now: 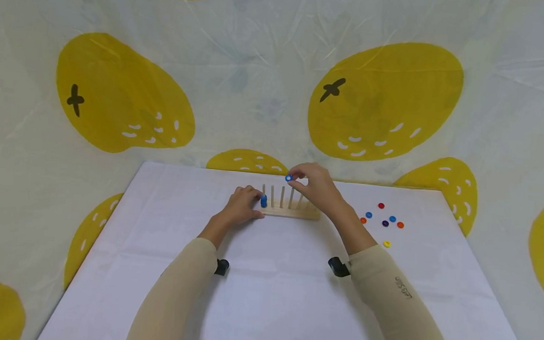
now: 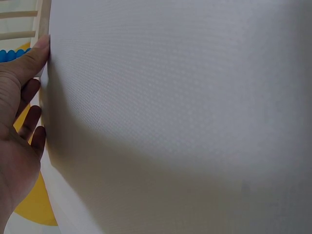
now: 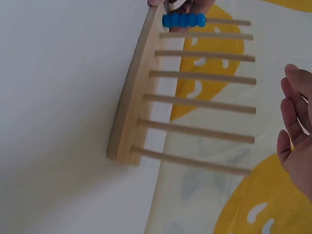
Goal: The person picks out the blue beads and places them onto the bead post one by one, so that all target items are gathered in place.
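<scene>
A wooden peg rack [image 1: 292, 212] with several upright pegs stands near the table's far edge. Blue beads [image 3: 184, 20] are stacked on its leftmost peg, covering roughly the lower half. My left hand [image 1: 241, 206] grips the rack's left end, the thumb [image 2: 36, 53] on the front of the base and fingers behind. Above the pegs, my right hand [image 1: 315, 186] pinches one blue ring-shaped bead [image 1: 289, 178] between thumb and fingertips, its hole showing in the head view. In the right wrist view that hand [image 3: 300, 117] appears beside the peg tips, the bead hidden.
Loose beads lie on the white-covered table [image 1: 272, 307] right of the rack: a red bead [image 1: 381, 205], a purple bead [image 1: 385, 224], a yellow bead [image 1: 387, 244], plus blue and orange ones. Behind hangs a curtain [image 1: 259, 85] printed with yellow fruit.
</scene>
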### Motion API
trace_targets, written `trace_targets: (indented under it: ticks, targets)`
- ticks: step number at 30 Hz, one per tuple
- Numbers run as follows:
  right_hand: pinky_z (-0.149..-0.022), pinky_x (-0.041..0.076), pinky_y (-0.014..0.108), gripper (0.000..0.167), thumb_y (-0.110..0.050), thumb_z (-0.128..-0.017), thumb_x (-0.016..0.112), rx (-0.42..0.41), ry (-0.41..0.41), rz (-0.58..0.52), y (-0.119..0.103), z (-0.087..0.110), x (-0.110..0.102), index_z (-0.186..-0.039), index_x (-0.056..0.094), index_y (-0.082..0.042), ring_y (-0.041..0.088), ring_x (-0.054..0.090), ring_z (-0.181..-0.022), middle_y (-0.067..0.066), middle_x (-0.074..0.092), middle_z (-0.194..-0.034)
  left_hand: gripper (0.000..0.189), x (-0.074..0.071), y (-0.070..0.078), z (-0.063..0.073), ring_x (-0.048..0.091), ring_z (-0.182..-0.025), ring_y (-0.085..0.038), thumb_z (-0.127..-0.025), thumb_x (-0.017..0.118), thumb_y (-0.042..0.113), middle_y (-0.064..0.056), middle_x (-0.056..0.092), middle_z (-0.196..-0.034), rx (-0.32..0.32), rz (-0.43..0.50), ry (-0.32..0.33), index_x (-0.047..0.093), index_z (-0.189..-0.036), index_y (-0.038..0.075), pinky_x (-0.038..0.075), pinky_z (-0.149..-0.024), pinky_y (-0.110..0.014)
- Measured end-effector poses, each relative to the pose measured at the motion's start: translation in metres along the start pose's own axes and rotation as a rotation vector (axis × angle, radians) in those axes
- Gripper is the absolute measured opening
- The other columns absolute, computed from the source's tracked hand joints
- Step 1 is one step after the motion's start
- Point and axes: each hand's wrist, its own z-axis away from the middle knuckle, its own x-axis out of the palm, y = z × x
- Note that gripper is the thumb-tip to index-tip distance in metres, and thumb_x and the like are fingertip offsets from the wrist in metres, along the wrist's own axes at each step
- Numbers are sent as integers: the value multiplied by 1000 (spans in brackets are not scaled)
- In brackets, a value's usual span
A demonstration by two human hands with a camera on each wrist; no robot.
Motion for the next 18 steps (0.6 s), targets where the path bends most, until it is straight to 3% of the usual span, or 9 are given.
trace_targets:
  ticks: [18]
  targets:
    - [-93, 52, 40, 21, -20, -95, 76, 22, -131, 33, -18, -28, 39, -112, 76, -8, 24, 62, -100, 6, 75, -102, 62, -2, -5, -2, 46, -127, -30, -85, 86, 36, -6, 59, -137, 13, 9, -17, 64, -137, 12, 39, -113, -47]
